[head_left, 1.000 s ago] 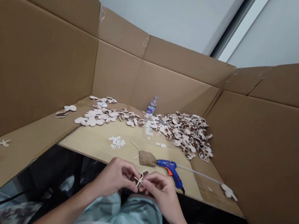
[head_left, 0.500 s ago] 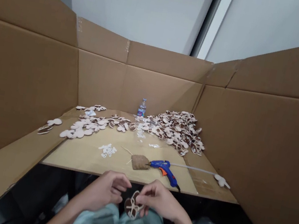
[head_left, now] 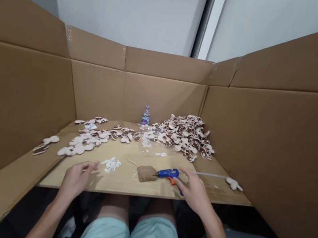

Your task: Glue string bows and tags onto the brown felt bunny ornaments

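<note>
My right hand (head_left: pixel 194 189) is at the blue glue gun (head_left: pixel 168 173), thumb and forefinger apart near its rear and orange trigger; the handle is partly hidden behind the hand. The gun lies on its side, its nozzle at a brown fabric pad (head_left: pixel 147 174). Over the left front of the board is my left hand (head_left: pixel 77 176), fingers loosely bent and nothing visible in them. Just right of its fingertips lies a small heap of white plastic pieces (head_left: pixel 111 164). No brown piece with a cream bow shows in either hand.
Cardboard walls (head_left: pixel 163 95) enclose the board on three sides. A large pile of brown and white bow pieces (head_left: pixel 186 136) is at the back right, with white felt shapes (head_left: pixel 90 141) at the left. A bottle (head_left: pixel 146 116) stands behind. One white shape (head_left: pixel 234 184) lies far right.
Both hands have risen from the lap onto the board and spread apart. The brown bow piece that was in my right hand is no longer visible. The view has shifted slightly.
</note>
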A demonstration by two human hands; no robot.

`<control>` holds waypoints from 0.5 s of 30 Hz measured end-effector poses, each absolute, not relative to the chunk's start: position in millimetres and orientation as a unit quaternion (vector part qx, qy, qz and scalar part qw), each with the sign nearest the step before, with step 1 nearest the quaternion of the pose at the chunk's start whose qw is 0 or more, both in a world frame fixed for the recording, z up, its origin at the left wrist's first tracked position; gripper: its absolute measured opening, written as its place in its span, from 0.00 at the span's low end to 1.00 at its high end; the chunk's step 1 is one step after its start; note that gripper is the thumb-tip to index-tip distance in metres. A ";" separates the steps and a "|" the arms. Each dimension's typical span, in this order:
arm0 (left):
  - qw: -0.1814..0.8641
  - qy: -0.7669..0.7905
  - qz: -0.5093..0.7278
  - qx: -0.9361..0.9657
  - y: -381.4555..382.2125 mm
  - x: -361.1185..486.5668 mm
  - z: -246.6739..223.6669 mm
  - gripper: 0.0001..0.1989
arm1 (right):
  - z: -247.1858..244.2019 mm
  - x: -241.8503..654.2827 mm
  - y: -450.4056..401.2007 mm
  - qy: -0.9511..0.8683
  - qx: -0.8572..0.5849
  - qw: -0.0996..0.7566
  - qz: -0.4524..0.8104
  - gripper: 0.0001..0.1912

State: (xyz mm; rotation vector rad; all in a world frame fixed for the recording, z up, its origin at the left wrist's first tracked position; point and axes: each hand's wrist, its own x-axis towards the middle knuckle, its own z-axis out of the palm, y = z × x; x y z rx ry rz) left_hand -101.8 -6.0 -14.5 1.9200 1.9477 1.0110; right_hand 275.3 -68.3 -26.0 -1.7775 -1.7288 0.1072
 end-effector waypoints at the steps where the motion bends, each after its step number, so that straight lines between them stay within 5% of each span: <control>1: 0.077 0.688 0.328 0.642 0.2 -110.0 -14.9 0.20 | -29.5 276.8 -65.7 -0.648 -0.702 0.294 0.030 0.20; 8: -0.037 0.750 0.263 0.606 54.3 -157.7 -5.8 0.21 | -56.8 284.2 -51.8 -0.622 -0.753 0.213 0.020 0.07; 15: -0.013 0.767 0.156 0.622 88.0 -165.4 -13.3 0.15 | -69.9 281.7 -44.7 -0.642 -0.738 0.206 -0.008 0.11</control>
